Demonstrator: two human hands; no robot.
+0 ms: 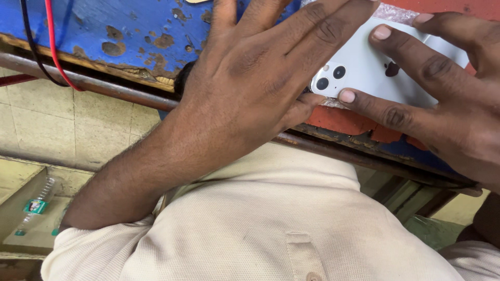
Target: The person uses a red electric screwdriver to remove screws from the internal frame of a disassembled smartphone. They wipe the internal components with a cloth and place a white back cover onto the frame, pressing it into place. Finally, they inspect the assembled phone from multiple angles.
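Observation:
A white phone (375,67) lies back-up, camera lenses showing, on the worn blue and red tabletop (120,31), with a bit of clear wrap under it. My left hand (250,78) is spread flat across the phone's left end, its thumb against the corner by the lenses. My right hand (448,99) comes in from the right. Its thumb tip presses the phone's near edge and its fingertips rest on the phone's back. Much of the phone is hidden beneath my left fingers.
Red and black wires (49,47) hang over the table's left end. A rusty metal rail (104,88) runs along the table's near edge. A clear plastic bottle (36,205) lies in a wooden tray at lower left. My cream shirt (271,229) fills the bottom.

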